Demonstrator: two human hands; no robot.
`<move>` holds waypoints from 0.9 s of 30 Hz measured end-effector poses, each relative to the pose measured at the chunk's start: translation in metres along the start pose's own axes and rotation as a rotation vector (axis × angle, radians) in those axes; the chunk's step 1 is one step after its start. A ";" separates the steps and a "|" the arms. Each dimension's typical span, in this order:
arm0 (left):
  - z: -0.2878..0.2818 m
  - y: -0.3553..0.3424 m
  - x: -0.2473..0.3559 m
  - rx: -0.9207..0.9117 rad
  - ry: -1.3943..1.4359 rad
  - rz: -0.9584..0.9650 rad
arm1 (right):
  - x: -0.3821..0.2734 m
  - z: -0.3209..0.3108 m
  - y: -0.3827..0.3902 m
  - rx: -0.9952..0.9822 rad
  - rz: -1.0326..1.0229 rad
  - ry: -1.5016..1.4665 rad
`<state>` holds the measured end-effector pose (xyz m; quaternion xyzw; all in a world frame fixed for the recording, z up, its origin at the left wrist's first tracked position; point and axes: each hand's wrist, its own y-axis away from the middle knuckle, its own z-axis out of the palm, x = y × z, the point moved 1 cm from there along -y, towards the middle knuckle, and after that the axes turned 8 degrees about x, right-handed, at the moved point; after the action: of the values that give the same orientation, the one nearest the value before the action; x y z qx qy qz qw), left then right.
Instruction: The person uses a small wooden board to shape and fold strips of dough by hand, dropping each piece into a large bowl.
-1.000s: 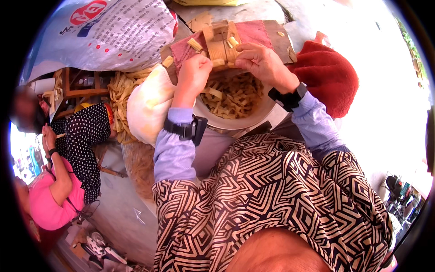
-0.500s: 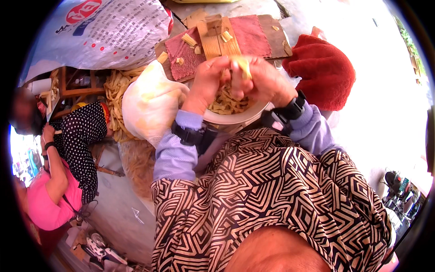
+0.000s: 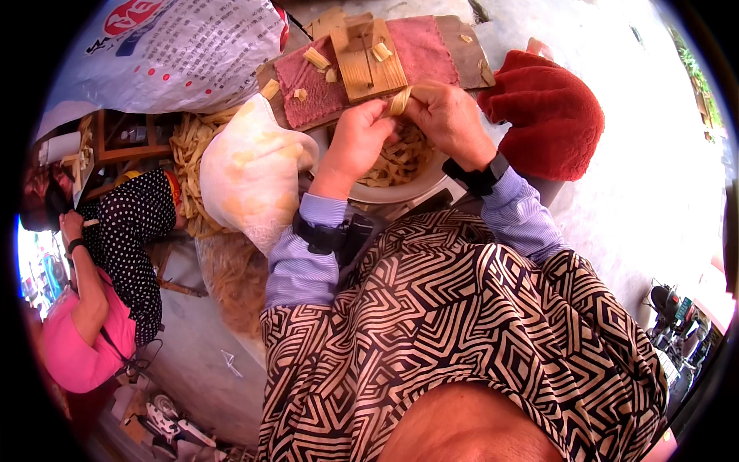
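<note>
Drawn slightly apart since half a second ago, beside a wooden board (image 3: 473, 63) and above a white bowl (image 3: 382, 195) of yellow-brown strips (image 3: 396, 165), are the left hand (image 3: 357, 144) and right hand (image 3: 454, 119). Their fingers narrow to pinch one folded, yellowish strip (image 3: 399, 101) at the board's edge.
</note>
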<state>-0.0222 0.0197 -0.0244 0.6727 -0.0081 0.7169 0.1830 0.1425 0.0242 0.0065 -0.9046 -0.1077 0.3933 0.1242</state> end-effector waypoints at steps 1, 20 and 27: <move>0.003 0.002 0.005 0.106 -0.257 0.189 | 0.003 0.004 0.003 -0.092 0.186 -0.193; 0.019 0.014 0.000 0.286 0.118 -0.198 | 0.011 0.014 0.012 0.202 0.241 -0.626; -0.010 0.047 0.013 0.330 -0.569 0.281 | 0.025 -0.020 0.002 -0.184 0.465 -0.834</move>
<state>-0.0454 -0.0187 -0.0020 0.8581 -0.0353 0.5109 -0.0382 0.1747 0.0270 0.0021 -0.6770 0.0226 0.7286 -0.1012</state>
